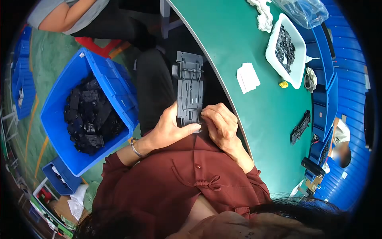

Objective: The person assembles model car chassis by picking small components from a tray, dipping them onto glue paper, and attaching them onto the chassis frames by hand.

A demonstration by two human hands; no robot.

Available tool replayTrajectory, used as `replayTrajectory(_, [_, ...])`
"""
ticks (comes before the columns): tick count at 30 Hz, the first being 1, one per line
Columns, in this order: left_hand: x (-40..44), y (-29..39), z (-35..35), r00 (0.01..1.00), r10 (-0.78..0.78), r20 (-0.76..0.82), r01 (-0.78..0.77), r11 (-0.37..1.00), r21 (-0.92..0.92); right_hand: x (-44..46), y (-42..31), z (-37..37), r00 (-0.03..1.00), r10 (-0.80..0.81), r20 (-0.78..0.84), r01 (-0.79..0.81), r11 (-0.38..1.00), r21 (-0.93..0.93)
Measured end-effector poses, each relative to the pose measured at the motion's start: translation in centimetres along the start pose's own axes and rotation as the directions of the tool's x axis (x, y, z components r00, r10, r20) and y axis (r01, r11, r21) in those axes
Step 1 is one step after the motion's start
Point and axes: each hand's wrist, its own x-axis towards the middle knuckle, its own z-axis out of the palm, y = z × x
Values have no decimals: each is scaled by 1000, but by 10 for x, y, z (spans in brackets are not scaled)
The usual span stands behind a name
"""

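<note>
Head view, clock directions being taken from the centre of the view. A dark grey moulded plate is occupying the centre, its long axis pointing toward 12 o'clock. The left hand is pinching its near left corner, the thumb lying across the near end of the plate and the fingers passing beneath. The right hand is curling its fingers against the plate's near right edge; whether they are pinching the edge or a small part, one cannot tell.

Toward 3 o'clock a green table is extending. On it, a white card is lying at 2 o'clock; farther out that way, a white tray is holding small dark parts. A black moulded piece is resting at 3 o'clock.

At 9 o'clock a blue bin is standing on the green floor, containing heaped black parts. Between 10 and 11 o'clock another person's bare arm is showing.
</note>
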Motion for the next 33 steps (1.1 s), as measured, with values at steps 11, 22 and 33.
replayTrajectory(11, [2,1,2,999,36,-25,-33,994,104,3,-5,-4,999,5,37,-4,1000,-27])
replayTrajectory(22, [2,-3,-4,998,51,-29,-50,998,29,11,-9,-3,1000,-22,18,22,999,-30])
replayTrajectory(33, [-1,13,-10,992,123,-30,-118,984,136,22,-10,-4,999,-31,-26,32,999,32])
